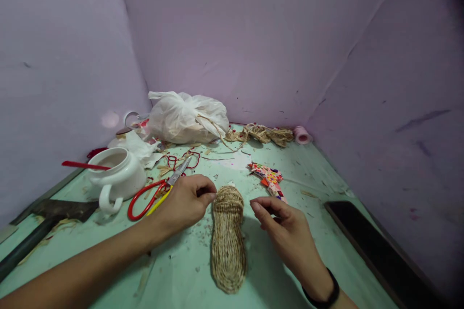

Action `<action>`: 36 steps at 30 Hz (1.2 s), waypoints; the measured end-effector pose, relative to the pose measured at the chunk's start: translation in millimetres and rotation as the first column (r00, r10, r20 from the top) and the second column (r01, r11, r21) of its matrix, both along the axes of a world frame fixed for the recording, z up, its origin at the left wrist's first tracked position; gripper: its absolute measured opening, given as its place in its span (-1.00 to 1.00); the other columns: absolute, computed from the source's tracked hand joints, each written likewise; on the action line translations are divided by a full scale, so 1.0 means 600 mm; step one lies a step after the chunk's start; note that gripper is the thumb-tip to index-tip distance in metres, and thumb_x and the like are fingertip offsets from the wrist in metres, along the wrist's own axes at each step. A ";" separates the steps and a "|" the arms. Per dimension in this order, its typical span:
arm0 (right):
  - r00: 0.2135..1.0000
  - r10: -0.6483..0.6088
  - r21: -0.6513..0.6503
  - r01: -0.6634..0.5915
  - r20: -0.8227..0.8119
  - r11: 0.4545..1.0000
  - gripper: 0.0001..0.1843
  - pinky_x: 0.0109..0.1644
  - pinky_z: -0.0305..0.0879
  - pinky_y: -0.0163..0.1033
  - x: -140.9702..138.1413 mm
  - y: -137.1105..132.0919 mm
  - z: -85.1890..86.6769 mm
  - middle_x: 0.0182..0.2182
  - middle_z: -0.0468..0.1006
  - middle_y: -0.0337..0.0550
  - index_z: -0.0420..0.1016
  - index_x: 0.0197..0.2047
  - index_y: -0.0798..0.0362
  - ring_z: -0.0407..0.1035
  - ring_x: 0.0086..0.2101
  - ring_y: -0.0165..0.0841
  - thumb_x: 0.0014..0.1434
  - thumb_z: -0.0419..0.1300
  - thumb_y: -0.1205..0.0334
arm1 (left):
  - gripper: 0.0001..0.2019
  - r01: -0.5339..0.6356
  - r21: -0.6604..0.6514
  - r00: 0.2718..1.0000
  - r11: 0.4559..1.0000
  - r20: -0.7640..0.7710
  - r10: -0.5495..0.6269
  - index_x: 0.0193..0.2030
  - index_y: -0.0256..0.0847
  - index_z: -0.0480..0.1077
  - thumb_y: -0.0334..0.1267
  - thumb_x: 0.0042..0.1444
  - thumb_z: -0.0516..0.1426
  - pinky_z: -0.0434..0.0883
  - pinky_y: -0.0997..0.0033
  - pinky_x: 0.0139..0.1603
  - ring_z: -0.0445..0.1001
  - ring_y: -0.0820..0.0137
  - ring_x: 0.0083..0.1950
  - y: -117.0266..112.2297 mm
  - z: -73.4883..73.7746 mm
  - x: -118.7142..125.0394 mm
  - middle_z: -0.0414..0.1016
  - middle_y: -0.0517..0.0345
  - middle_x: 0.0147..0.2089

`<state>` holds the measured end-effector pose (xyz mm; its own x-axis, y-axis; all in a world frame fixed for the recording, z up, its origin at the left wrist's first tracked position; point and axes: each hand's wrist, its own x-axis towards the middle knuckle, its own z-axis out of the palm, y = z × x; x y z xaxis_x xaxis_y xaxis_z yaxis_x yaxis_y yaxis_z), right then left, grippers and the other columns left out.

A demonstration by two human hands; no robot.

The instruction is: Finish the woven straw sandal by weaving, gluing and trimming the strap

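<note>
A woven straw sandal (228,239) lies lengthwise on the pale green table (181,270), toe end away from me. My left hand (186,203) is curled at the sandal's left toe edge, its fingertips pinching the weave there. My right hand (282,224) hovers just right of the toe, fingers curled with thumb and forefinger pressed together; whether anything is in the pinch is not visible. A black band sits on the right wrist. Red-handled scissors (154,195) lie just behind the left hand.
A white cup (118,178) with a red stick stands at left, a dark-handled tool (43,224) beside it. At the back are a white plastic bag (186,118), loose straw (261,134) and a pink spool (300,135). Patterned cloth scraps (270,177) and a black slab (366,236) lie right.
</note>
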<state>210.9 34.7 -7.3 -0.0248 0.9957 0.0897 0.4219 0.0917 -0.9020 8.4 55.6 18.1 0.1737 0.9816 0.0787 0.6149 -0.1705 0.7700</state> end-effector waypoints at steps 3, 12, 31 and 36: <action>1.000 -0.002 -0.038 0.001 -0.002 0.999 -0.73 -0.46 0.28 -0.31 -0.003 0.012 0.010 -0.48 0.50 -0.16 0.50 -0.41 0.06 0.35 -0.45 -0.34 0.04 0.14 0.03 | -0.88 -0.028 -0.105 0.997 0.994 0.064 0.034 -0.50 -0.28 0.42 -0.33 -0.09 0.07 0.24 0.45 -0.37 0.33 0.43 -0.43 0.018 0.000 -0.001 0.43 0.16 -0.50; 0.995 0.019 -0.032 -0.016 0.096 0.999 -0.71 -0.51 0.29 -0.33 -0.041 0.048 -0.001 -0.43 0.54 -0.15 0.51 -0.27 0.04 0.32 -0.56 -0.41 0.05 0.15 0.02 | -0.86 -0.096 -0.333 0.941 0.938 0.277 0.195 -0.39 -0.29 0.39 -0.35 -0.13 0.07 0.07 0.52 -0.56 0.11 0.53 -0.58 0.038 -0.035 -0.002 0.15 0.35 -0.65; 0.992 0.059 0.039 -0.063 0.111 0.997 -0.85 -0.52 0.32 -0.40 -0.038 0.043 -0.025 -0.43 0.55 -0.17 0.49 -0.30 0.03 0.39 -0.54 -0.41 0.07 0.16 0.19 | -0.81 0.028 -0.419 0.936 0.908 0.329 0.123 -0.32 -0.26 0.35 -0.25 -0.11 0.10 0.09 0.49 -0.52 0.10 0.51 -0.53 0.030 -0.069 0.016 0.12 0.34 -0.59; 0.996 0.065 0.052 -0.068 0.056 0.996 -0.90 -0.38 0.33 -0.38 -0.042 0.038 -0.023 -0.41 0.52 -0.17 0.46 -0.43 0.04 0.42 -0.38 -0.37 0.08 0.15 0.24 | -0.84 0.054 -0.370 0.934 0.928 0.347 0.084 -0.40 -0.26 0.35 -0.21 -0.08 0.09 0.14 0.46 -0.47 0.17 0.48 -0.48 0.027 -0.069 0.015 0.22 0.25 -0.52</action>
